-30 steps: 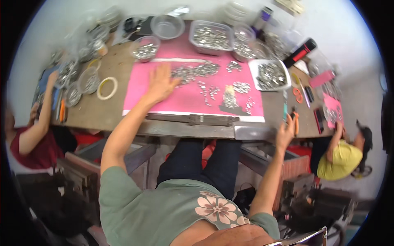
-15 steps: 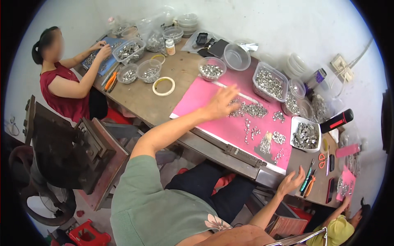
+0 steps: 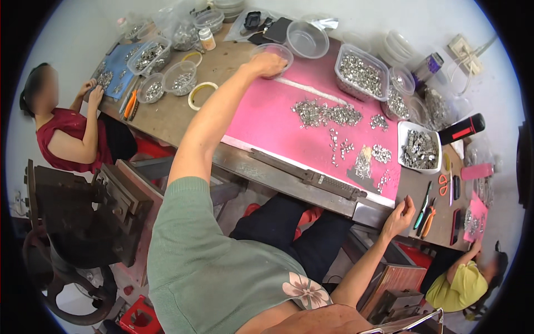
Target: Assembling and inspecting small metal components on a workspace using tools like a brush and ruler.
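Observation:
My left hand (image 3: 269, 65) reaches over the far left of the pink mat (image 3: 261, 114) and down into a round clear bowl (image 3: 283, 50). That bowl held small shiny metal pieces half a second ago; my hand now covers most of it. The fingertips are hidden inside, so their grip does not show. My right hand (image 3: 398, 218) rests by the table's front edge, right of the mat, fingers loosely bent and apart, holding nothing. On the mat lie a wide heap of small metal pieces (image 3: 325, 114) and smaller groups nearer its right front corner.
A clear tub (image 3: 361, 73) and a white tray (image 3: 418, 148) hold metal parts. Orange-handled pliers (image 3: 429, 221) and red scissors (image 3: 443, 184) lie at the right. A tape roll (image 3: 196, 99) lies left of the mat. Co-workers sit left (image 3: 78, 133) and lower right (image 3: 461, 284).
My left hand has moved from above the heap, leftward and away from me, into the round bowl. My right hand stays near the table edge. The whole view has shifted slightly.

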A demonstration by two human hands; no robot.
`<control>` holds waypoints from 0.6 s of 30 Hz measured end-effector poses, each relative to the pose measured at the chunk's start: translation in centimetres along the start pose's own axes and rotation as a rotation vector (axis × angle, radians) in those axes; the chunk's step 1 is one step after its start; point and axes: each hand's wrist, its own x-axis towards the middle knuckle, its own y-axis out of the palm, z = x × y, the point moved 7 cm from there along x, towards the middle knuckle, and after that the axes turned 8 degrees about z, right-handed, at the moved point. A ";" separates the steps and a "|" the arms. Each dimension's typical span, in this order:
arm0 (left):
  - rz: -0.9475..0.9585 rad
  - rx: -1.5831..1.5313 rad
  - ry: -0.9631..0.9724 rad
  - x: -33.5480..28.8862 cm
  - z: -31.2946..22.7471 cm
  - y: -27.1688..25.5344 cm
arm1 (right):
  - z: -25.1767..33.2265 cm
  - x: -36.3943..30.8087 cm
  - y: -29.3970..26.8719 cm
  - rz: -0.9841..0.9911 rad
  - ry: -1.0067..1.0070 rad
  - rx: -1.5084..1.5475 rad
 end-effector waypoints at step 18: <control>-0.415 -0.102 0.555 -11.7 -17.5 4.4 | -0.4 -0.1 -0.2 -0.018 -0.009 0.002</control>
